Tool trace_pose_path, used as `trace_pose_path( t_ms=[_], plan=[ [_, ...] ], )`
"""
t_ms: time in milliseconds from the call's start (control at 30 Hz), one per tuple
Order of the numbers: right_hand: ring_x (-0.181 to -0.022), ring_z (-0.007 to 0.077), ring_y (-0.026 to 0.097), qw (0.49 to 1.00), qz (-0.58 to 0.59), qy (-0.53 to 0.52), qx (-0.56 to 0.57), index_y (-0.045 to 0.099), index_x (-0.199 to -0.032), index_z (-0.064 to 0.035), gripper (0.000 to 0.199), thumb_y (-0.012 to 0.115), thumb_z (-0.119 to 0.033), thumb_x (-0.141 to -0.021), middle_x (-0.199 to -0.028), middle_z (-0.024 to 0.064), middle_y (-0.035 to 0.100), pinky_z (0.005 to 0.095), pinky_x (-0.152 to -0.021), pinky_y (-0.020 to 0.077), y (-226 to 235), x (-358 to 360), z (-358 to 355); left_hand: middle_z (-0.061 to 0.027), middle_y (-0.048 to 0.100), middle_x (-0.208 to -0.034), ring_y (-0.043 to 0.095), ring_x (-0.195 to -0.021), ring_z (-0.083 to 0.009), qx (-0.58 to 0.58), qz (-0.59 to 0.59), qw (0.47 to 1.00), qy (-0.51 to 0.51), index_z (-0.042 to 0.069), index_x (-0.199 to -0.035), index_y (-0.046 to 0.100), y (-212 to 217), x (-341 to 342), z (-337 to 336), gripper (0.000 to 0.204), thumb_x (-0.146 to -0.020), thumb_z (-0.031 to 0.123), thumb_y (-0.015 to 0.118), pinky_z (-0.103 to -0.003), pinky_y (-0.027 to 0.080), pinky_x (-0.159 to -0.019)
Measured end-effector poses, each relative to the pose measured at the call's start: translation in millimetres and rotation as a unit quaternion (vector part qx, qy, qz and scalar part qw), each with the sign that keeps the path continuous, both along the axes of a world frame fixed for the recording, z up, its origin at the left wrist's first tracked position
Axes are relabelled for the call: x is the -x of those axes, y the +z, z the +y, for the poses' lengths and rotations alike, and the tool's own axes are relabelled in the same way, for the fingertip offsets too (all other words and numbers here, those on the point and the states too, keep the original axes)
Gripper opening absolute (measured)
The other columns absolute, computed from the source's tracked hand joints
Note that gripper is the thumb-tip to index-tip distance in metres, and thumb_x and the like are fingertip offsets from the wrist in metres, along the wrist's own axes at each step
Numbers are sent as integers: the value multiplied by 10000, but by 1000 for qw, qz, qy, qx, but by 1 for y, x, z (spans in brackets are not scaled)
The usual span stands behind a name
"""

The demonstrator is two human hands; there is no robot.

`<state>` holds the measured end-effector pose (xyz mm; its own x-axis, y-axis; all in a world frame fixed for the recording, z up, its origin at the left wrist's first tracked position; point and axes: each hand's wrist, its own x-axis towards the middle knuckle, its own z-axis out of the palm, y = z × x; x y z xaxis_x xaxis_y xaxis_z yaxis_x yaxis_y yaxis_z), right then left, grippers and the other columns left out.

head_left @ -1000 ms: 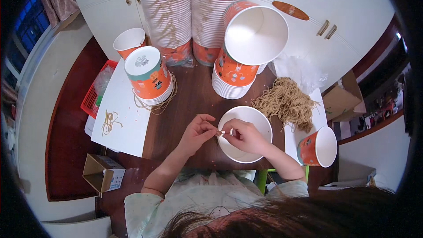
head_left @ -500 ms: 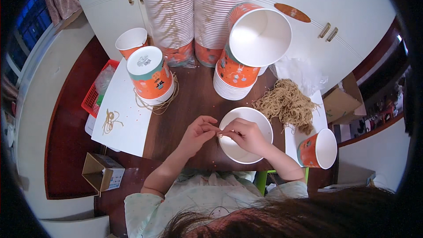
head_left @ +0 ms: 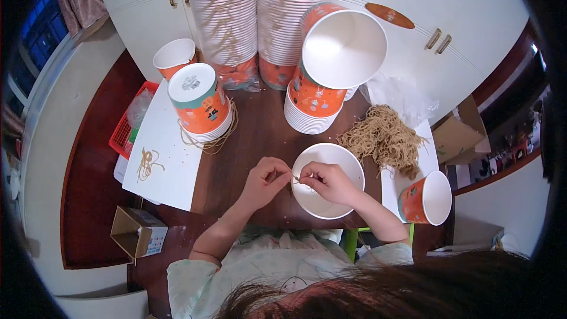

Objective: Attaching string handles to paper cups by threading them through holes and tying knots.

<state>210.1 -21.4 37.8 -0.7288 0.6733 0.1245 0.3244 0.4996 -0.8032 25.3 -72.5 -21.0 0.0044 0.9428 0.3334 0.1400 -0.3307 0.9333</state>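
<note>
My left hand (head_left: 267, 181) and right hand (head_left: 326, 182) meet over the near rim of a white paper bowl (head_left: 336, 162) that sits on the dark wooden table (head_left: 260, 133). Fingertips of both hands are pinched narrow on a thin tan band (head_left: 295, 180) stretched between them, right at the bowl's edge; the band is too fine to tell its exact shape.

Beyond the bowl to the right lies a loose, tangled heap of the same tan bands (head_left: 385, 139), stringy and matted, partly on a white sheet (head_left: 407, 180). An orange paper cup (head_left: 426, 198) lies on its side near my right forearm, its white inside showing.

Ahead stands a stack of cups (head_left: 312, 106) with a tipped cup (head_left: 342, 47) on top, its smooth round mouth facing me. To the left, an upside-down stack (head_left: 198, 101) rests on a broad sheet of paper (head_left: 165, 159), with a few bands (head_left: 147, 163) curled nearby. Tall ribbed columns of nested cups (head_left: 260, 18) in clear wrap stand at the back.
</note>
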Motion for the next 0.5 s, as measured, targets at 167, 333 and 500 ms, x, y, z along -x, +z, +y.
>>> trace_pose_path(
  t_ms=[167, 333, 500],
  plan=[
    [-630, 199, 595, 999, 10, 14, 46, 562, -832, -22, 61, 562, -64, -789, -709, 97, 603, 300, -593, 457, -8, -4, 4, -20, 563, -866, 498, -745, -69, 72, -152, 986, -16, 23, -852, 564, -4, -2, 1, 54, -806, 3, 543, -194, 393, -675],
    [-642, 205, 601, 998, -16, 12, 63, 557, -836, -21, 68, 562, -64, -783, -696, 98, 603, 308, -593, 459, -9, -6, 5, 33, 543, -774, 461, -694, -24, 85, -181, 979, 23, 33, -842, 570, -8, 2, 3, 24, -824, 42, 557, -173, 378, -627],
    [-625, 233, 595, 997, -47, 18, 51, 554, -826, -27, 69, 563, -71, -774, -678, 106, 598, 331, -578, 455, -12, -8, 5, 13, 529, -807, 462, -699, -34, 44, -157, 985, 48, 28, -825, 558, -16, 3, 6, 13, -813, 25, 562, -172, 374, -633]
  ],
)
